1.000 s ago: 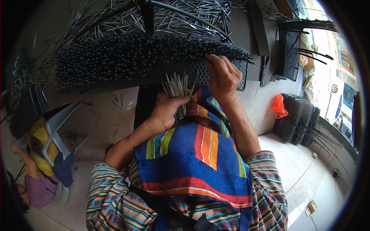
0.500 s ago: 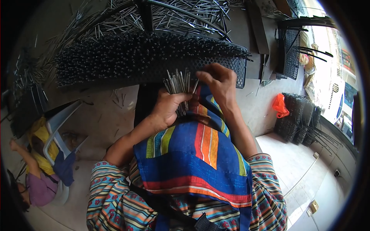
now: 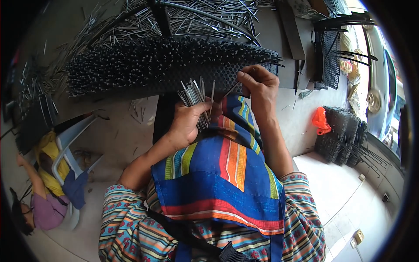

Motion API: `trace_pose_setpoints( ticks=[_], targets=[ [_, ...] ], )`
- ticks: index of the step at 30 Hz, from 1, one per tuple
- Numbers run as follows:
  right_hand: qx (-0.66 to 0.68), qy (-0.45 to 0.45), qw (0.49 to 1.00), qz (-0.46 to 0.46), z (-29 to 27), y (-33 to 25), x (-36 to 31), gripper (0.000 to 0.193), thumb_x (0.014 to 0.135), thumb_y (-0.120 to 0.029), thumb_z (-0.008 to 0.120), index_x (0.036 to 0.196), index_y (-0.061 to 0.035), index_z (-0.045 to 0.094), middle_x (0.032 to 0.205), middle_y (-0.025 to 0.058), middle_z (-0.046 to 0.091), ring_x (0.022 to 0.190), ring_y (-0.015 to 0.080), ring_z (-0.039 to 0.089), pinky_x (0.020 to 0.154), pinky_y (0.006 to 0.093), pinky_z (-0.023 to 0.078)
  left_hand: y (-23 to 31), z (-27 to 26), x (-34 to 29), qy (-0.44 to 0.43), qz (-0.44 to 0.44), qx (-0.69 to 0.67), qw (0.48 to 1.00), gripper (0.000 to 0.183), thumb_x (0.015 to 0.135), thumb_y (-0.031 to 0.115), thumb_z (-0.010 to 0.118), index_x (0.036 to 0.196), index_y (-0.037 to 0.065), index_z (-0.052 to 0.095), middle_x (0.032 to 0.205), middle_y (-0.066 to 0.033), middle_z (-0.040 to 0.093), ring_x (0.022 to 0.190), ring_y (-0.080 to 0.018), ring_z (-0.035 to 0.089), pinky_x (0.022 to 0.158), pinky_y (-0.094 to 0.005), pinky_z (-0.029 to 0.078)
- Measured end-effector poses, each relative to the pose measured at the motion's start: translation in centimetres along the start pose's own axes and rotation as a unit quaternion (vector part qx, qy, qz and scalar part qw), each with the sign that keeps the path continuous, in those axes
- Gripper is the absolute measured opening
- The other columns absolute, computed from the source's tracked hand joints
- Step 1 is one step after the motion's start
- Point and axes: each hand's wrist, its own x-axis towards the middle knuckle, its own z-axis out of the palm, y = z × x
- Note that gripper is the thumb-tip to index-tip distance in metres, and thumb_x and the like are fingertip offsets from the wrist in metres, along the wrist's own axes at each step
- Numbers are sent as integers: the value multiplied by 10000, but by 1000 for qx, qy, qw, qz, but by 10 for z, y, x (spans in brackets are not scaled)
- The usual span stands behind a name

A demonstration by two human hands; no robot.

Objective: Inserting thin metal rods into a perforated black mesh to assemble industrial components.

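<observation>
A bundle of thin silver metal rods (image 3: 192, 94) stands upright in my left hand (image 3: 187, 120), closed around it above my lap. One rod leans apart from the bundle by my left thumb. To the right, my right hand (image 3: 263, 89) is closed in a pinch on a single thin rod (image 3: 231, 90), which slants down and left from the fingertips. That hand is in front of the bare right part of a perforated black panel (image 3: 223, 77). Many upright dark rods (image 3: 126, 65) fill the panel's holes at its left and back.
A heap of loose metal rods (image 3: 205, 19) lies behind the panel. At the right are another perforated rack (image 3: 327, 56), an orange-red plastic bag (image 3: 321, 121) and stacked black racks (image 3: 342, 135). Another person (image 3: 48, 209) is at the lower left by a pale chair (image 3: 65, 153).
My right hand has moved right, away from the bundle, with a rod between its fingers. The bundle in my left hand has tilted slightly left, and one rod now stands apart.
</observation>
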Motion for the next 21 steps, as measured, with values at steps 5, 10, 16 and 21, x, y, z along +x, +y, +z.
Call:
trace_pose_setpoints(
  ticks=[5,10,16,21],
  targets=[
    [-79,-99,984,124,6,-2,-1,45,796,-24,692,805,7,661,627,7,598,463,43,478,409,192,335,2,8,-3,7,12,-34,999,205,808,-49,625,1010,-38,658,926,-117,692,776,-195,687,690,-295,571],
    [-32,-133,980,143,7,20,-10,21,813,-9,673,823,5,660,624,12,598,499,56,513,445,189,369,5,12,-4,-1,1,-35,999,184,835,-10,624,1014,-37,653,920,-119,693,778,-197,688,683,-299,571],
    [18,52,992,-110,-4,7,-4,57,830,36,647,881,13,660,680,24,606,590,73,567,538,186,426,2,0,-2,31,-49,0,998,165,853,8,602,1011,-20,640,880,-138,697,751,-200,690,633,-313,572],
    [-90,38,956,-277,-6,10,17,104,812,102,626,889,41,659,812,49,633,639,81,588,571,197,469,-3,-2,-5,23,-40,28,999,184,869,26,579,1044,-20,612,872,-150,681,761,-245,685,661,-372,582]
  ],
)
